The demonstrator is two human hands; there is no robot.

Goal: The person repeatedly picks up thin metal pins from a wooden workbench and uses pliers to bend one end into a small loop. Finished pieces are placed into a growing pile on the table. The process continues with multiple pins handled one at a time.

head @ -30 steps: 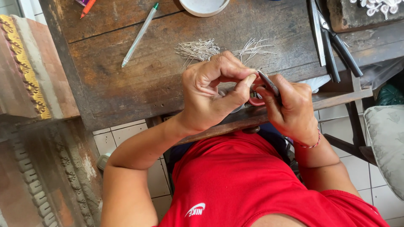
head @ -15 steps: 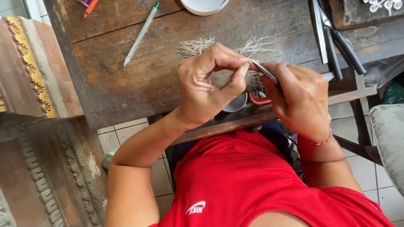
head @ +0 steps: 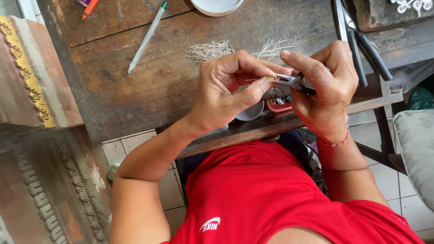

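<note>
My left hand (head: 228, 88) pinches a thin silver wire pin (head: 253, 80) between thumb and fingers above the front edge of a dark wooden workbench (head: 135, 86). Beside it my right hand (head: 325, 86) grips small pliers (head: 289, 82), whose tips meet the pin at my left fingertips. Just beyond my hands lies a heap of silver pins (head: 212, 49) on the bench. Under my hands I see a small grey dish (head: 251, 113) and a red holder (head: 278, 106), partly hidden.
A green-capped pen (head: 147, 37) lies at the bench's left, an orange pen (head: 89, 8) at the top left, a white bowl (head: 217, 5) at the top. Large black pliers (head: 361, 40) rest at the right. A carved wooden piece (head: 27, 81) stands left; a cushion (head: 416, 153) right.
Both hands have shifted slightly up and to the right over the bench edge, still joined at the pin and pliers.
</note>
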